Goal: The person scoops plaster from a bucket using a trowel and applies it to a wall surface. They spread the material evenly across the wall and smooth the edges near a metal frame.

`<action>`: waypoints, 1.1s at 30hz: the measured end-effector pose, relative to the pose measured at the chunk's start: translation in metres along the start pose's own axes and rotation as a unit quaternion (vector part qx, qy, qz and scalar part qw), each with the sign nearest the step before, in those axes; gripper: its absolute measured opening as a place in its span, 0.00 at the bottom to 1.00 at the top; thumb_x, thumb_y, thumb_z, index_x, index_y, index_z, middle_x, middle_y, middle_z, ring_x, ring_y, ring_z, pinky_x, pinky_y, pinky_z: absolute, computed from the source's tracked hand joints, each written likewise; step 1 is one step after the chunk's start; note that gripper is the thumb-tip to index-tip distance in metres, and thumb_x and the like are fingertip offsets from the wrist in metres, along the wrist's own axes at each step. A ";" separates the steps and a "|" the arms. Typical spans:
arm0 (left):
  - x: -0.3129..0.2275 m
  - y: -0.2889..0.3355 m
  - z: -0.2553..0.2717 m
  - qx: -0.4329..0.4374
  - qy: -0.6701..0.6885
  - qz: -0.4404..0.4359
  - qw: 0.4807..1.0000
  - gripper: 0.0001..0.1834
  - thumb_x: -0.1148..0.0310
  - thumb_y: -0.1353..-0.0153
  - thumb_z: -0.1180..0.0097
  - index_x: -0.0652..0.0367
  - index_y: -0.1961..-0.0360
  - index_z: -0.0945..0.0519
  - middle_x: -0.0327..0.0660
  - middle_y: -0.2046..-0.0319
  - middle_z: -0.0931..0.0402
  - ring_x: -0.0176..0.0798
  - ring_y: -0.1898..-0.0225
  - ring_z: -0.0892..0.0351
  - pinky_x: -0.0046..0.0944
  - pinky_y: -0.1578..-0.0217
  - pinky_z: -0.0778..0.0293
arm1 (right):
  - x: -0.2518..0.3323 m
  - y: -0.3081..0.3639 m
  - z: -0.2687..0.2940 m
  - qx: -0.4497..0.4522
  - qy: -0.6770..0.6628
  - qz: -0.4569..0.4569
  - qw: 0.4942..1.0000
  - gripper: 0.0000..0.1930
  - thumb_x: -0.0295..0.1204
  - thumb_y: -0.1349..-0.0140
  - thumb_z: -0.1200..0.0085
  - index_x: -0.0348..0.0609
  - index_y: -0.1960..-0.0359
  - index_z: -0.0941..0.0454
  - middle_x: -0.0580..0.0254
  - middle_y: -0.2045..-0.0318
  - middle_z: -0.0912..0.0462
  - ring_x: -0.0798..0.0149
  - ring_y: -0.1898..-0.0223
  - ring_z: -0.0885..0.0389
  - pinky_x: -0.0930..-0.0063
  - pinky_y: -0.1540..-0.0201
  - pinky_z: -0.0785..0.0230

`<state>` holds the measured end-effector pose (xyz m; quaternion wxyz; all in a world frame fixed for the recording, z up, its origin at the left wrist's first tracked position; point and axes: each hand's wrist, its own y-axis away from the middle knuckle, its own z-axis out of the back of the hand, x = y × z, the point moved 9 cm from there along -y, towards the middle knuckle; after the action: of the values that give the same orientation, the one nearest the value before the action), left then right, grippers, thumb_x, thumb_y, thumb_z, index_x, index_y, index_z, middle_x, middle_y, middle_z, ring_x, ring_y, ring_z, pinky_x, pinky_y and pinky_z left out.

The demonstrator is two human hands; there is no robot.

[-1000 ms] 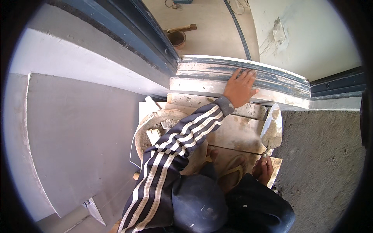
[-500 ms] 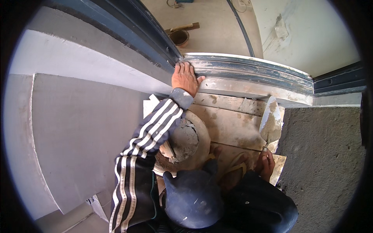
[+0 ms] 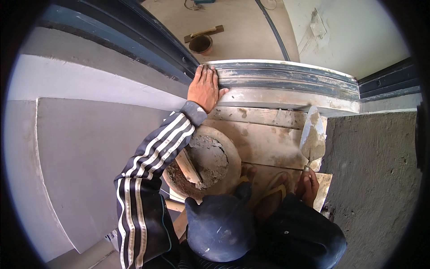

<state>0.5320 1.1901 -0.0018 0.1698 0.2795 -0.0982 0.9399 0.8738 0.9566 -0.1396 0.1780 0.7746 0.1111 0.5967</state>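
My left hand (image 3: 205,89) lies flat with fingers stretched over the left end of the dark metal window track (image 3: 286,83), by the upright frame. In my right hand (image 3: 308,187), at the right edge of the boards, is the handle of a pointing trowel (image 3: 312,139). Its blade points away from me and carries smears of mortar. Below my left forearm stands a round basin (image 3: 233,157) holding grey mortar (image 3: 208,157). A tool with a wooden handle (image 3: 188,167) leans in it, its far end partly under my striped sleeve.
I am over wooden boards (image 3: 264,141), with sandalled feet (image 3: 275,186) near the basin. Rough grey plaster (image 3: 371,166) lies to the right, a smooth grey wall (image 3: 98,166) to the left. Beyond the track are a small bucket (image 3: 200,44) and a wooden float (image 3: 204,34).
The view has shifted slightly. My left forearm sits farther left, uncovering more of the basin and the wooden handle. The left hand stays on the track and the right keeps the trowel.
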 end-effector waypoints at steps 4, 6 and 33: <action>-0.010 0.016 -0.008 -0.051 0.068 0.000 0.996 0.40 0.42 0.37 0.61 0.72 0.41 0.37 0.52 0.44 0.33 0.46 0.40 0.38 0.46 0.40 0.46 | 0.002 0.003 0.000 -0.025 0.022 -0.003 0.999 0.21 0.36 0.38 0.53 0.35 0.48 0.31 0.73 0.76 0.30 0.78 0.77 0.35 0.84 0.74 0.43; -0.007 0.019 -0.013 -0.046 0.066 0.004 0.997 0.40 0.42 0.38 0.61 0.71 0.41 0.38 0.51 0.44 0.33 0.46 0.40 0.38 0.46 0.41 0.45 | -0.002 0.004 0.001 -0.031 0.035 -0.007 0.999 0.22 0.38 0.39 0.51 0.33 0.49 0.30 0.75 0.74 0.31 0.79 0.73 0.37 0.84 0.71 0.46; 0.007 0.013 0.006 -0.058 0.084 -0.030 0.994 0.32 0.44 0.39 0.56 0.63 0.46 0.32 0.48 0.60 0.25 0.47 0.52 0.32 0.48 0.44 0.44 | 0.005 -0.003 -0.026 -0.011 0.005 -0.060 0.998 0.22 0.34 0.37 0.54 0.33 0.45 0.33 0.74 0.76 0.31 0.80 0.79 0.37 0.87 0.77 0.45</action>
<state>0.5243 1.1784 0.0060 0.2213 0.1920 -0.1298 0.9473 0.8501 0.9646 -0.1309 0.2215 0.7613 0.1515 0.5902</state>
